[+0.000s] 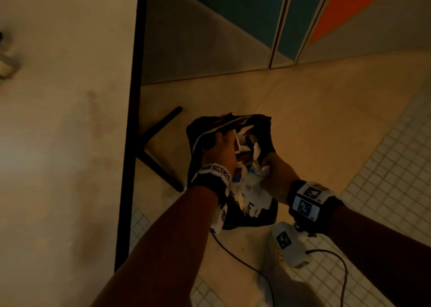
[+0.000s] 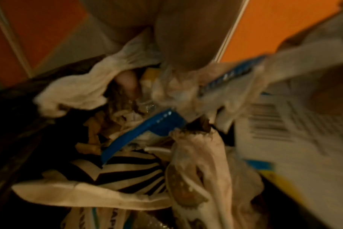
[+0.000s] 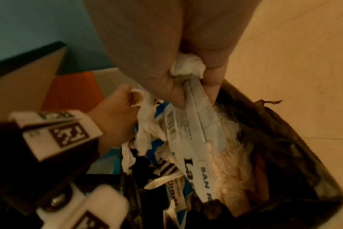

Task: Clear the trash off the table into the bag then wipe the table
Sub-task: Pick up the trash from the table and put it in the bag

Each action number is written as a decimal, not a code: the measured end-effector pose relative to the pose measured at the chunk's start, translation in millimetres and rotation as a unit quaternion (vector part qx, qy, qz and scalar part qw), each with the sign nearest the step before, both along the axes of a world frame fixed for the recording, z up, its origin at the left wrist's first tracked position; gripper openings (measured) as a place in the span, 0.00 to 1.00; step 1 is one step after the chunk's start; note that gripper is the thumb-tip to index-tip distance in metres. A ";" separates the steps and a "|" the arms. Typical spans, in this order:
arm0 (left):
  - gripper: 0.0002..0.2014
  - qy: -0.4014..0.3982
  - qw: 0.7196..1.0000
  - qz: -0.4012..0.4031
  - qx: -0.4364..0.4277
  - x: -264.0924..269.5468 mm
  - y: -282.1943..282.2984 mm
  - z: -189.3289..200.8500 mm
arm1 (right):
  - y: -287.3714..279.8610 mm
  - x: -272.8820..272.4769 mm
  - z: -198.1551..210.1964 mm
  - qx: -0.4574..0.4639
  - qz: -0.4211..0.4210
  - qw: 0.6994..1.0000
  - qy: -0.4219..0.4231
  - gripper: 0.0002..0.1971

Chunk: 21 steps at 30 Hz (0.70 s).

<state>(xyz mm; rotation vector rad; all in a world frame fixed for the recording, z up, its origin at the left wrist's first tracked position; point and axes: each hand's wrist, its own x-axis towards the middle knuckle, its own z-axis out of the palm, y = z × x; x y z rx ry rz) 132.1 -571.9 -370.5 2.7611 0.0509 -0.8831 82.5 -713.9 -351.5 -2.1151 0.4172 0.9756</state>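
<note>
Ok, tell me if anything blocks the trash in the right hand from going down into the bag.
Nothing separate blocks it. The right hand grips a white wrapper at the black bag mouth; trash already inside is piled high beneath it.

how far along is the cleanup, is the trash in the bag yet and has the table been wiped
Done: the black bag, held beside the table, already holds wrappers and napkins.

In hand: the right hand grips a white carton and a crumpled napkin at the bag's mouth; the left hand grips wrappers there too.

Left: an object sits at the table's far edge, stains show, and no cloth is in view.
</note>
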 end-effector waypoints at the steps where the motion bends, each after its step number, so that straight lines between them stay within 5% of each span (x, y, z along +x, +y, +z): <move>1: 0.36 -0.005 1.000 -0.004 0.003 1.1 -0.2 -4.9 | 6.5 3.0 -3.6 -0.008 0.015 1.000 0.009 0.11; 3: 0.34 -0.006 1.000 -0.007 0.004 -0.7 1.4 -14.3 | 15.7 8.6 -10.1 -0.017 0.052 0.998 0.016 0.17; 7: 0.44 0.074 0.997 0.004 -0.021 -7.7 8.6 -30.5 | 25.5 15.4 -16.0 -0.038 0.129 0.991 0.011 0.19; 12: 0.36 0.133 0.989 0.025 -0.055 1.1 10.4 -43.9 | 33.7 23.2 -33.4 -0.051 0.160 0.985 0.044 0.15; 16: 0.39 0.164 0.985 0.010 -0.049 2.5 16.1 -57.8 | 39.2 30.3 -52.0 -0.088 0.195 0.975 0.063 0.16; 21: 0.33 0.218 0.974 -0.042 -0.032 6.8 13.8 -35.3 | 43.5 29.3 -53.3 -0.079 0.182 0.975 0.099 0.18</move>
